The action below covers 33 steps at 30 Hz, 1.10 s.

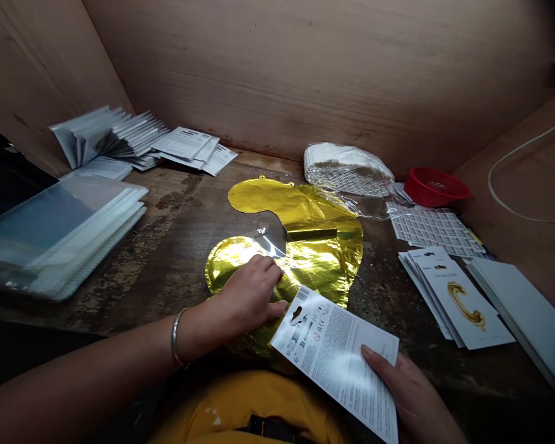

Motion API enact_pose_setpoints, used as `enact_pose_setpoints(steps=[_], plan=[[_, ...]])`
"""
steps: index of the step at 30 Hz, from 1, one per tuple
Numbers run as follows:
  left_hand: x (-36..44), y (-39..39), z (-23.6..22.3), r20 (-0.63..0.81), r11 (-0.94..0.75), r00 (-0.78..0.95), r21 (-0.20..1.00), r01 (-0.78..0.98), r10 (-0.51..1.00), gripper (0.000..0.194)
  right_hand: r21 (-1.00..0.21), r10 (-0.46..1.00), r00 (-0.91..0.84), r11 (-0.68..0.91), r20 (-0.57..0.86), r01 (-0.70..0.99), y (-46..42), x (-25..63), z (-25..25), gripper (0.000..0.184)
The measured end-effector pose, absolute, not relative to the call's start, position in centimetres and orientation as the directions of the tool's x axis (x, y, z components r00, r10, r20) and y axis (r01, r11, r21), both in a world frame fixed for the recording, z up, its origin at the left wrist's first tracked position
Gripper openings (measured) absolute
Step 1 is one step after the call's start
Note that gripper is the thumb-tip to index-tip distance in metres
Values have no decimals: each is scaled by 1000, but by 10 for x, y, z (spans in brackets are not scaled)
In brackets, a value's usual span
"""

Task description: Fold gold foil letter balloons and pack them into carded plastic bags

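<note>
A flat gold foil balloon [324, 268], curved like a letter C, lies on the worn dark table in front of me. My left hand [252, 290] rests over its lower part with the fingers curled in; whatever they grip is hidden. Just beyond those fingertips, a glossy clear plastic piece [272, 242] overlaps the foil. My right hand [409, 388] holds a printed packaging card [340, 357], thumb on top and fingers underneath. Its text side faces up, and its hang-hole end reaches close to my left thumb, over the balloon's edge.
Clear plastic sleeves [60, 240] are stacked at left, with fanned cards [129, 139] behind. At right lie balloon cards [462, 302] showing a gold C, a white box-like stack [522, 314], a sticker sheet [437, 228], a red basket [437, 188] and a bag of white strips [349, 169].
</note>
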<state>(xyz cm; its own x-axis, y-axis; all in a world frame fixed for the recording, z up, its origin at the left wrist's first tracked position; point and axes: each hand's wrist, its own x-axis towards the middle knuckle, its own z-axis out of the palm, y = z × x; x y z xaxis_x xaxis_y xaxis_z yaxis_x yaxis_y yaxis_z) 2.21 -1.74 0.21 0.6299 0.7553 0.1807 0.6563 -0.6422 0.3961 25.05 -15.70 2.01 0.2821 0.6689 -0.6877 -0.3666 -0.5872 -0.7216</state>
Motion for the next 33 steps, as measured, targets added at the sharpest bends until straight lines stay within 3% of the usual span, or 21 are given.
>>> enact_pose_setpoints(steps=[3, 6, 9, 13, 17, 23, 33], plan=[[25, -13, 1, 173, -690, 673, 288, 664, 720, 5, -717, 668, 276, -586, -691, -378, -157, 251, 20, 57], [27, -9, 3, 146, -708, 695, 228, 669, 704, 17, -701, 656, 269, -585, -705, -409, -158, 252, 19, 61], [26, -8, 7, 147, -681, 672, 292, 672, 726, 19, -679, 649, 248, -583, -719, -445, -160, 252, 18, 59], [21, -10, 8, 151, -665, 665, 371, 648, 731, 49, -686, 669, 219, -587, -710, -431, -159, 251, 20, 51], [18, -10, 6, 162, -699, 698, 370, 612, 697, 38, -682, 681, 189, -586, -707, -437, -150, 253, 16, 48], [22, -11, 6, 160, -733, 726, 299, 611, 669, 15, -735, 684, 295, -541, -667, -409, -140, 255, 5, 55], [20, -15, 10, 111, -698, 705, 310, 645, 701, 36, -648, 631, 175, -681, -756, -341, -159, 264, 31, 50]])
